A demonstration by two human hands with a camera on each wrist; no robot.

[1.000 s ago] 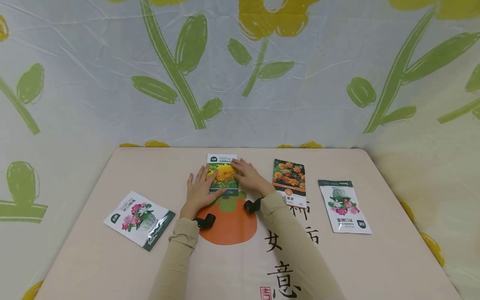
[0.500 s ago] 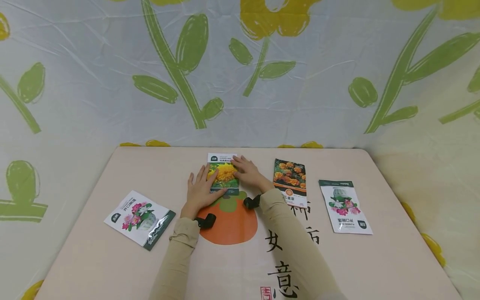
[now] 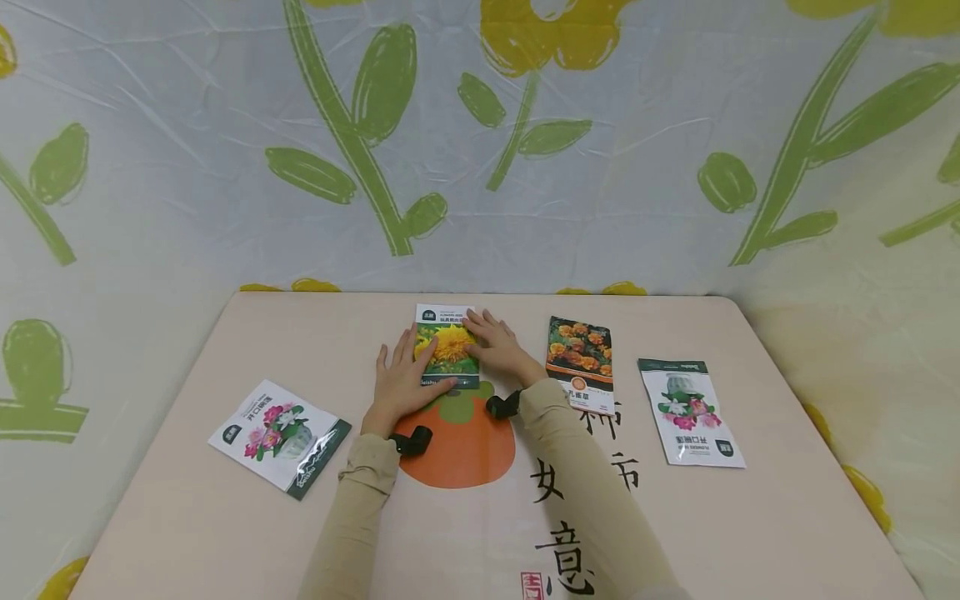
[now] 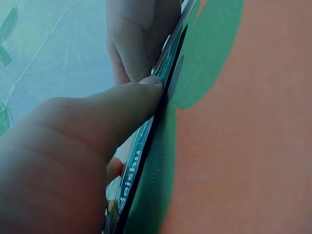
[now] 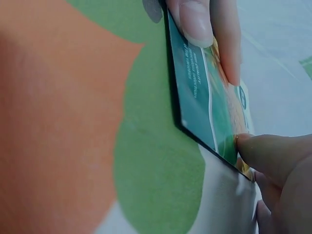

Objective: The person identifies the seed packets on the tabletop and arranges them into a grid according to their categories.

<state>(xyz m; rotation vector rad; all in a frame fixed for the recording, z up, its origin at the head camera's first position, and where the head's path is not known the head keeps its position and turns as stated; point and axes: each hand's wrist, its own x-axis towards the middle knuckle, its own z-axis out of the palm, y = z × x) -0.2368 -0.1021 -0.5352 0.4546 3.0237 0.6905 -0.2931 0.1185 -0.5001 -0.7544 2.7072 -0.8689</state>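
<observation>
A seed packet with a yellow flower picture point(image 3: 452, 343) lies flat near the far edge of the table. My left hand point(image 3: 402, 382) rests over its left side, fingers spread and straight, the thumb along its near dark green edge. At the packet's right side, my right hand point(image 3: 504, 346) touches it with extended fingers. In the left wrist view, the left thumb point(image 4: 129, 100) presses on the green strip of the packet point(image 4: 131, 180). The right wrist view has the right thumb point(image 5: 265, 148) on the packet's point(image 5: 194, 100) side edge, other right fingers below it.
A marigold seed packet point(image 3: 579, 346) lies to the right, partly behind the right sleeve. Farther right is a white packet with pink flowers point(image 3: 688, 417); a similar white packet point(image 3: 281, 437) lies tilted at left. The pale table point(image 3: 787, 533) has a printed persimmon point(image 3: 457, 458).
</observation>
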